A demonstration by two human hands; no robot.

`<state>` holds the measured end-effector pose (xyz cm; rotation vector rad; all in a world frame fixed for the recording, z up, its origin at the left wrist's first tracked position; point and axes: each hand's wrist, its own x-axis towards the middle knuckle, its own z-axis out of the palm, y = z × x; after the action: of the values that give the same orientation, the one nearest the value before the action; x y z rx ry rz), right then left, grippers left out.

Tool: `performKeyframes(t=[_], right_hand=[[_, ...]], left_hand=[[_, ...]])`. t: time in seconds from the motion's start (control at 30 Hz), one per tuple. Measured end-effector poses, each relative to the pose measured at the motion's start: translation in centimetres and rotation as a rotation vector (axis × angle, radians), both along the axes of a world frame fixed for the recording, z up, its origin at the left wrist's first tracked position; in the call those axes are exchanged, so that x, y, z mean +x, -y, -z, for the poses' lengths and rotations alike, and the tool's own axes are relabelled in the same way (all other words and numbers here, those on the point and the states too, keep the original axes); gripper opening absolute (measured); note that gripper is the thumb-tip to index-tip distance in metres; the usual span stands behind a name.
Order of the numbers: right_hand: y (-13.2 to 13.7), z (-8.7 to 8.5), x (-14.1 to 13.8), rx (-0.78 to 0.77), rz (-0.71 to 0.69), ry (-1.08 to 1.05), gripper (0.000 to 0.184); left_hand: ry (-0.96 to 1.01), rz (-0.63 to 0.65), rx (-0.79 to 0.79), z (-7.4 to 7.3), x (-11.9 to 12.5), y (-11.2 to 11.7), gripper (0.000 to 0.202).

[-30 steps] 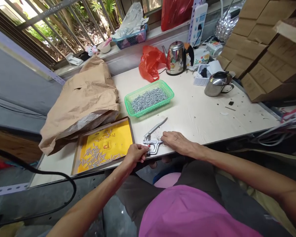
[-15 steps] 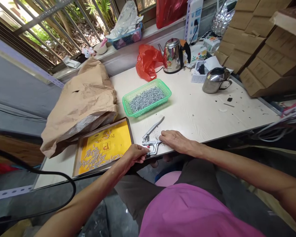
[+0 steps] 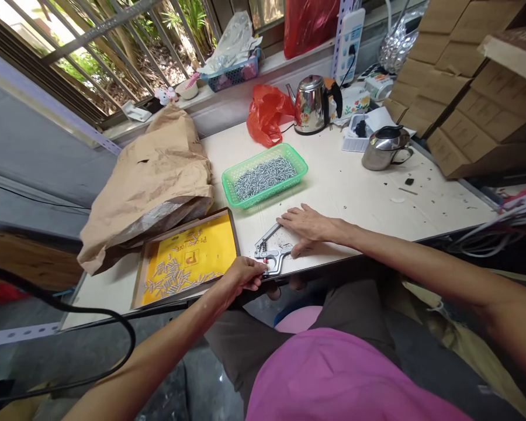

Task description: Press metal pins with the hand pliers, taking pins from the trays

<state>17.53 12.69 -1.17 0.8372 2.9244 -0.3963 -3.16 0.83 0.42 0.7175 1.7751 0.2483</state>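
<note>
A small metal hand press with a long lever stands at the near edge of the white table. My left hand is closed at the press's near end, pinching something I cannot make out. My right hand lies on the lever, fingers stretched over it and thumb against the press body. Left of the press, a shallow tray with a yellow sheet holds several small metal pieces. Beyond the press is a green basket full of the same silvery pieces.
A crumpled brown paper sack lies at the left of the table. At the back are a red plastic bag, a steel kettle and a steel pot. Cardboard boxes are stacked at the right. A black cable loops at lower left.
My right hand has moved from the table beside the press base up onto the lever. My left hand has stayed at the press's near end.
</note>
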Motion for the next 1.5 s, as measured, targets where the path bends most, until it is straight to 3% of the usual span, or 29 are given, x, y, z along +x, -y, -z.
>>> performKeyframes(t=[0.23, 0.53, 1.2, 1.5], right_hand=[[1.3, -0.8, 0.5, 0.009, 0.013, -0.027, 0.072], [1.7, 0.3, 1.0, 0.057, 0.014, -0.066, 0.067], [1.7, 0.7, 1.5, 0.062, 0.004, -0.091, 0.075], [2.9, -0.5, 1.5, 0.043, 0.018, -0.085, 0.048]], left_hand=[[0.030, -0.023, -0.010, 0.0, 0.0, 0.3, 0.037], [0.030, -0.116, 0.005, 0.0, 0.7, 0.8, 0.034], [0.008, -0.061, 0.044, -0.1, 0.6, 0.7, 0.030], [-0.012, -0.097, 0.061, -0.5, 1.0, 1.5, 0.028]])
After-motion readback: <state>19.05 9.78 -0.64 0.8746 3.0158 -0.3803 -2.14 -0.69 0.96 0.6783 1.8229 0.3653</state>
